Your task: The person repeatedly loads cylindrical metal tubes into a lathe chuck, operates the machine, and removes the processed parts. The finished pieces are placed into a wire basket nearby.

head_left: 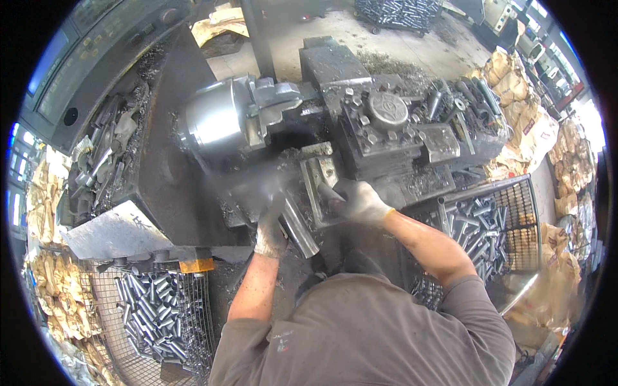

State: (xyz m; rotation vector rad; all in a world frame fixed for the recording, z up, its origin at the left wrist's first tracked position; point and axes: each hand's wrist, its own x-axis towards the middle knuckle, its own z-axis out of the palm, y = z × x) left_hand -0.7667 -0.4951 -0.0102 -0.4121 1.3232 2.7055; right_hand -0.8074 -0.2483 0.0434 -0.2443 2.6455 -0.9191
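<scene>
While gripped, steel tube point(299, 226) points lower-right diagonally.

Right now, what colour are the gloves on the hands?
Off-white, grimy grey: left glove, right glove, clearest in the head view.

From my feed I see a workshop with a grey concrete floor point(360, 29) strewn with metal shavings. A big lathe point(335, 122) fills the middle. Wire baskets point(161, 315) of steel tubes stand at lower left and right point(508, 219), and another sits far back point(396, 13). Piled brown sacks point(515, 90) line the sides. Daylight glares in at the right edge.
</scene>
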